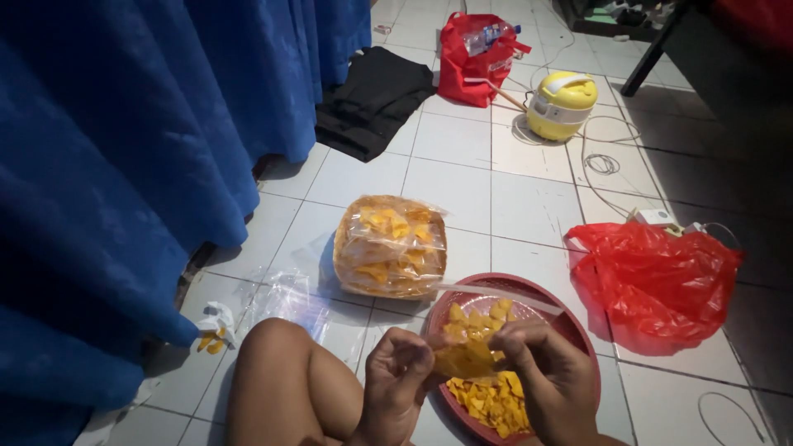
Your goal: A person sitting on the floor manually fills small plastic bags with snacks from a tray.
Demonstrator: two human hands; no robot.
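Observation:
Both my hands hold a small clear plastic bag (464, 351) filled with yellow chips, just above a round red basket (578, 330). My left hand (395, 381) pinches the bag's left edge and my right hand (547, 378) grips its right edge. A long clear strip of the bag's top (504, 296) sticks out to the upper right. Loose yellow chips (491, 403) lie in the basket under my hands. My bare knee (285, 376) is at the lower left.
A stack of filled chip bags (390, 245) sits on the white tiled floor beyond the basket. Empty clear bags (285, 299) lie left of it, a red plastic bag (657, 277) to the right. Blue curtain (124, 165), black cloth (372, 99), red tote (471, 58), yellow rice cooker (562, 103) with cord stand farther off.

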